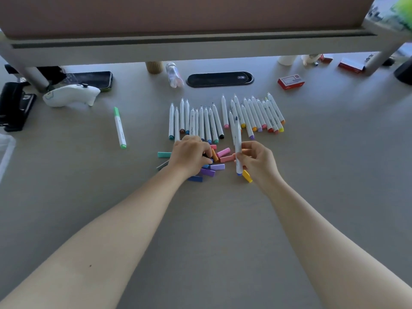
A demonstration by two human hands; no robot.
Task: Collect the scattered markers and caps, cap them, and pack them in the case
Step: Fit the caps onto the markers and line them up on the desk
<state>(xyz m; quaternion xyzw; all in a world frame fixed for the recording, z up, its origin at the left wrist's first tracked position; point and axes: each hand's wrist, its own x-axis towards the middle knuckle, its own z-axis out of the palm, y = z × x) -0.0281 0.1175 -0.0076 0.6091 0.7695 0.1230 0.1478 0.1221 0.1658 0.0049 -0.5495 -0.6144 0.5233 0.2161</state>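
Two rows of uncapped white markers lie side by side on the grey table, a left row (196, 121) and a right row (258, 114). In front of them sits a pile of loose coloured caps (219, 156). My left hand (190, 153) rests on the pile, its fingertips pinching a blue cap. My right hand (256, 160) grips an uncapped white marker (237, 146) with a blue end, held upright above the table. A yellow cap (247, 176) lies under that hand. One capped green marker (120, 128) lies apart at the left.
A white controller (71, 94), a phone (93, 79) and a black hole punch (15, 105) lie at the left. A clear case's corner (5, 150) shows at the left edge. A plastic bottle (174, 74), a cable grommet (219, 79) and red boxes (291, 81) sit behind.
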